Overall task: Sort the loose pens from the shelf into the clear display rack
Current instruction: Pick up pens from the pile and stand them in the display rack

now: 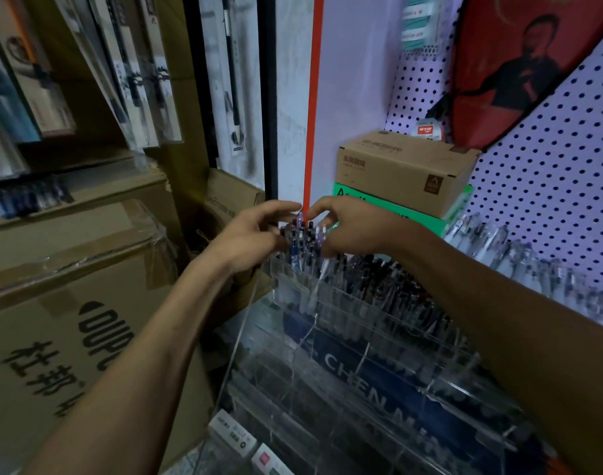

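While cardboard boxes (70,303) crowd the rack (361,323), both hands' fingers (286,207) grip upright pens (305,234).

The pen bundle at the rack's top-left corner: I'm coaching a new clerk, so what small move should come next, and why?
Probably ease the pen bundle straight down. Both the left hand and right hand cup it upright over the clear rack's top-left compartment, tips already inside, tops still standing above the neighbouring pens.

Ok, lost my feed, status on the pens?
Both hands, left and right, around the pen bunch atop the clear rack. Grip unclear. Nothing blocking.
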Motion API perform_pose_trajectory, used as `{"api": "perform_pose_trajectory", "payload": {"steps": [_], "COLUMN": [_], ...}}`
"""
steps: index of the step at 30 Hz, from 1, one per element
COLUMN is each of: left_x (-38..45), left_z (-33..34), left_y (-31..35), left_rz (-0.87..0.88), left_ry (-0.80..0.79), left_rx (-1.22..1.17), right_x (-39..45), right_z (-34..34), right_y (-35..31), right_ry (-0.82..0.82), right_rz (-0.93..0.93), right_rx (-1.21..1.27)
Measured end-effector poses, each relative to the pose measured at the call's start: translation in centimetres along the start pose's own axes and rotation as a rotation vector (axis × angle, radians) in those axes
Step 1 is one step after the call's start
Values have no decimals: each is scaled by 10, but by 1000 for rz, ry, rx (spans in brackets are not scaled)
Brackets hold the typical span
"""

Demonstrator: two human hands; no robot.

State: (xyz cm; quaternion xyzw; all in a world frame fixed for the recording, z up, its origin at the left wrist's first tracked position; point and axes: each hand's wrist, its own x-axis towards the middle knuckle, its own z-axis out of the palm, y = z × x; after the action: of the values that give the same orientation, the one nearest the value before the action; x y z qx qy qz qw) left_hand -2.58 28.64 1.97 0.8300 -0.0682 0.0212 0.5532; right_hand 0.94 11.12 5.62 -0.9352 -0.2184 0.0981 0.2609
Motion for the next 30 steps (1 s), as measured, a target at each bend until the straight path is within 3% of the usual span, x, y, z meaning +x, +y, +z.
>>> {"api": "perform_pose_trajectory", "payload": {"steps": [4, 7, 12, 17, 22, 26, 30], "left_x": [1, 3, 0, 5, 10, 9, 7], "left_z": [2, -1, -6, -2, 5, 18, 46], "left_y": [-10, -10, -10, -7, 16, 42, 64], "left_rz": [-37, -44, -105, -105, -16, 130, 299], "left_ry": [-6, -6, -36, 28, 87, 121, 50], "left_rx": [-12, -21, -154, 149, 564, 664, 565], "right_x": [-1, 1, 4, -8, -36, -67, -98], "right_z": [2, 8, 16, 15, 2, -7, -18], "right_y": [6, 9, 14, 13, 21, 33, 50], "right_ry": [-76, 29, 200, 137, 289, 471, 596], "right_rz": [6, -8, -9, -40, -17, -84, -59], "right_rx": [-131, -198, -73, -147, -58, 105, 119]}}
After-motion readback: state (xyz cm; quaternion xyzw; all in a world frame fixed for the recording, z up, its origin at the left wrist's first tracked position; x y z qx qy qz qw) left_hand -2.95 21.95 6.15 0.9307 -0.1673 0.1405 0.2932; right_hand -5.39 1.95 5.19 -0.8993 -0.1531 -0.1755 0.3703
